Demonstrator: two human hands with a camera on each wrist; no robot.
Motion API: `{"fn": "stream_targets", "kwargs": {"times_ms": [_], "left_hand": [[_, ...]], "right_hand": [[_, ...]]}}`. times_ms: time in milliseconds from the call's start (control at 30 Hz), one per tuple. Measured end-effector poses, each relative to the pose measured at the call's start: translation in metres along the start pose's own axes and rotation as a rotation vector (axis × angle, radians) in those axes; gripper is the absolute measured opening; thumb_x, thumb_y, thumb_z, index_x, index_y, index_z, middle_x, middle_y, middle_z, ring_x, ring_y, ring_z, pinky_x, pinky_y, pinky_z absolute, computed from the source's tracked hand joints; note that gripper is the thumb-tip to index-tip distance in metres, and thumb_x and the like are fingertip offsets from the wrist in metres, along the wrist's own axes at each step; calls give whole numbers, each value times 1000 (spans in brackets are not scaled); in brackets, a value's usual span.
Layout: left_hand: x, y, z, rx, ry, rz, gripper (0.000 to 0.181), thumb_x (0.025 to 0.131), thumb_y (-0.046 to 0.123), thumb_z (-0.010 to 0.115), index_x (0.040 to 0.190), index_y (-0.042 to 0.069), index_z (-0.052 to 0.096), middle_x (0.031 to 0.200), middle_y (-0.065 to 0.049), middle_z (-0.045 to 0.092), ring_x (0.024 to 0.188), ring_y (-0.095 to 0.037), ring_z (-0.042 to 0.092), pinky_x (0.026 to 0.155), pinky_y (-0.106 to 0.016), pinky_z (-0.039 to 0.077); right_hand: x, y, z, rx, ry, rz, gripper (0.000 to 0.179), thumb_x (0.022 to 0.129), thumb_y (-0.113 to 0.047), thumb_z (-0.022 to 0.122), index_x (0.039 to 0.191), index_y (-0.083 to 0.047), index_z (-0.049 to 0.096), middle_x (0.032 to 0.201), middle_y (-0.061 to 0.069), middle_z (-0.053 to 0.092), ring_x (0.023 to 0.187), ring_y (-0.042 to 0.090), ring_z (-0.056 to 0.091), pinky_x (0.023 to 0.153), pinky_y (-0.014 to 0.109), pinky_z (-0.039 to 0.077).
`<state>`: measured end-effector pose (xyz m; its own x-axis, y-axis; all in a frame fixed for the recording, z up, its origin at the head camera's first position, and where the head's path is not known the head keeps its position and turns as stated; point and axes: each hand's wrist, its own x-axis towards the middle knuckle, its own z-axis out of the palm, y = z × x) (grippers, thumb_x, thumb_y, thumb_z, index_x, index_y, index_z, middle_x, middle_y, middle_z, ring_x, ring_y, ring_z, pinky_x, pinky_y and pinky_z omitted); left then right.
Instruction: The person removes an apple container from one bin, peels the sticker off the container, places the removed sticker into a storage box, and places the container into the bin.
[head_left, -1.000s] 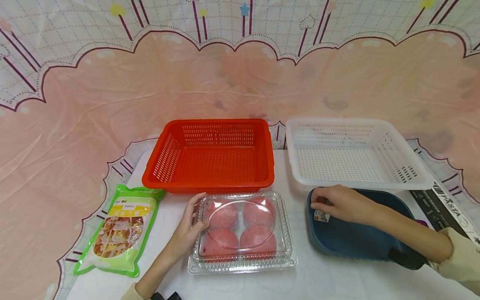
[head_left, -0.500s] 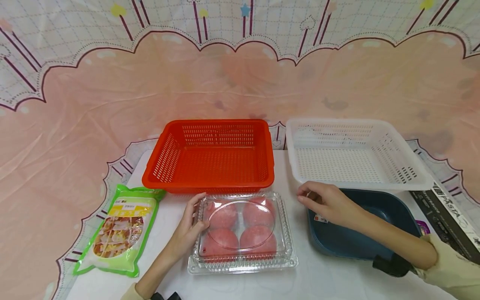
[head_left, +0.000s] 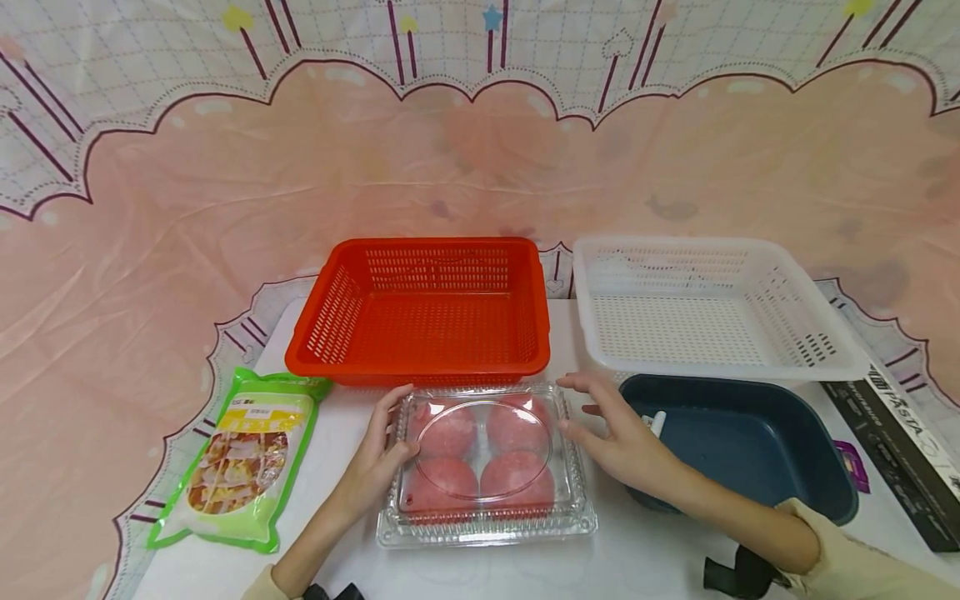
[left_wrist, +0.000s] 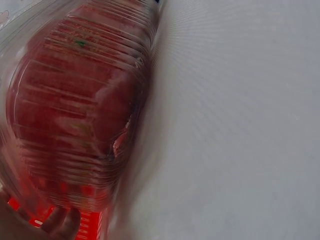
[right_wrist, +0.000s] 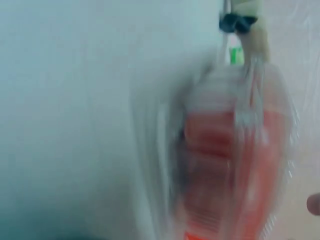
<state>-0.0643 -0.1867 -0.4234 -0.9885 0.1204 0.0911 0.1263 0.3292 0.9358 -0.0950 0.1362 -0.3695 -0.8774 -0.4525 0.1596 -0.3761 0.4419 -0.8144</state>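
Note:
A clear plastic clamshell box (head_left: 483,533) of round, pinkish-red fruits (head_left: 517,429) stands at the front middle of the table. My left hand (head_left: 375,462) grips its left side, thumb by the lid's edge and fingers round the far corner. Those fingertips (left_wrist: 70,222) show below the ribbed wall in the left wrist view. At the right side of the box is my right hand (head_left: 618,442), its thumb and fingers spread apart, fingertips right at the rim. Motion blurs the box (right_wrist: 235,165) in the right wrist view.
Behind the box stand a red basket (head_left: 420,368) and a white basket (head_left: 720,365). A dark blue basin (head_left: 757,442), with a small white item (head_left: 657,423) at its left, sits right. A green food bag (head_left: 247,467) lies left; a purple packet (head_left: 852,467) and black pasta box (head_left: 892,467) lie far right.
My right hand has moved left from over the blue basin to the clamshell box's right side, its fingers spreading. The left hand keeps its place on the box.

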Motion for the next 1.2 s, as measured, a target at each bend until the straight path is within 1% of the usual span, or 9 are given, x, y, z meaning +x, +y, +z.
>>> {"fn": "stream_targets", "kwargs": {"times_ms": [100, 233, 367, 433, 633, 767, 900, 1000, 1200], "left_hand": [[-1, 0, 0, -6, 1, 7, 68, 86, 5, 49, 149, 15, 26, 148, -12, 34, 132, -33, 37, 108, -64, 32], [-1, 1, 0, -11, 4, 4, 67, 86, 6, 49, 148, 16, 26, 149, -11, 34, 132, -33, 36, 108, -65, 30], [-1, 1, 0, -13, 7, 1, 68, 86, 6, 50, 148, 16, 26, 149, -11, 33, 132, -32, 36, 108, -66, 29], [-1, 1, 0, -18, 6, 3, 68, 86, 6, 50, 149, 15, 26, 149, -12, 34, 132, -32, 36, 109, -65, 29], [-1, 1, 1, -31, 2, 2, 68, 86, 5, 49, 149, 14, 25, 149, -12, 33, 133, -32, 35, 110, -65, 28], [-1, 1, 1, -19, 10, 5, 67, 87, 4, 48, 149, 13, 26, 148, -12, 34, 131, -30, 36, 109, -62, 30], [-1, 1, 1, -15, 12, 2, 67, 87, 2, 47, 149, 16, 26, 147, -10, 35, 130, -26, 36, 109, -56, 31], [-1, 0, 2, -25, 8, -3, 67, 87, 2, 46, 150, 17, 25, 148, -9, 33, 132, -26, 34, 111, -57, 29], [-2, 0, 3, -31, 9, 0, 67, 89, 4, 47, 150, 17, 24, 151, -13, 30, 133, -31, 33, 109, -64, 26]], "right_hand": [[-2, 0, 12, 72, 0, 61, 55, 92, -19, 64, 141, -9, 40, 148, 13, 38, 137, 36, 34, 105, 61, 39], [-2, -2, 24, 143, 5, 179, 66, 91, -25, 65, 147, -15, 32, 156, 16, 23, 142, 38, 25, 110, 62, 33], [2, -4, 32, 198, 48, 266, 70, 90, -27, 64, 149, -19, 28, 161, 14, 13, 145, 37, 21, 113, 61, 28], [5, -3, 35, 244, 68, 296, 70, 90, -24, 63, 150, -19, 27, 162, 13, 10, 146, 37, 18, 115, 61, 26], [11, 0, 45, 404, 103, 393, 67, 94, -17, 59, 150, -19, 24, 160, 11, 16, 149, 36, 13, 119, 59, 15], [11, 2, 50, 486, 119, 428, 64, 96, -17, 55, 151, -19, 23, 161, 10, 15, 150, 35, 9, 120, 59, 9], [10, 3, 53, 520, 132, 430, 62, 96, -18, 54, 150, -19, 24, 160, 9, 14, 150, 36, 9, 120, 60, 8], [10, 5, 55, 519, 138, 426, 61, 97, -20, 53, 150, -19, 24, 160, 9, 15, 150, 37, 9, 120, 60, 9], [10, 6, 56, 521, 149, 436, 60, 97, -21, 52, 151, -20, 24, 160, 8, 14, 150, 37, 7, 119, 61, 11]]}}
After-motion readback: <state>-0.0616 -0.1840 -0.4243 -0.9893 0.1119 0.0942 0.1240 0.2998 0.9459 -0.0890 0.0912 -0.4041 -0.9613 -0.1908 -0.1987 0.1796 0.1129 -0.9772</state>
